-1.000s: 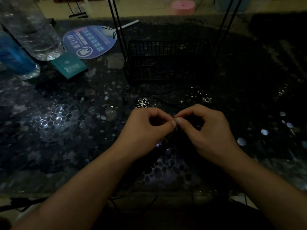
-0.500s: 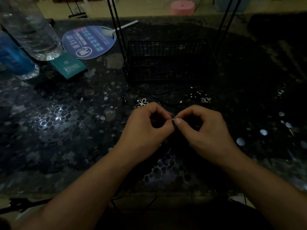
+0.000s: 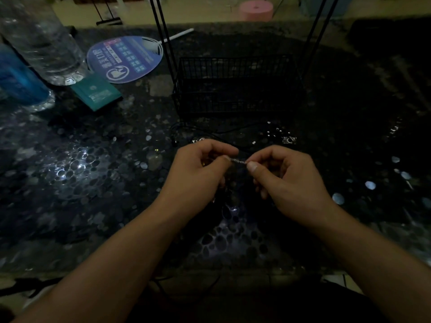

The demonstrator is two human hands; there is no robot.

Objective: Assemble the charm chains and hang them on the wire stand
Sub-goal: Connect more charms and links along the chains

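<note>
Hands (image 3: 200, 173) newly apart, chain (image 3: 239, 161) between.

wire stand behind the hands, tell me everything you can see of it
The wire stand is black metal: a low rectangular basket of thin grid wire, open at the top, with pairs of slim rods rising from its left and right sides out of the frame. It stands upright on the dark speckled table, beyond both hands, which do not touch it. Nothing can be seen hanging on it, and the dim light hides what its basket holds. Thin black cords lie just in front of it.
</note>
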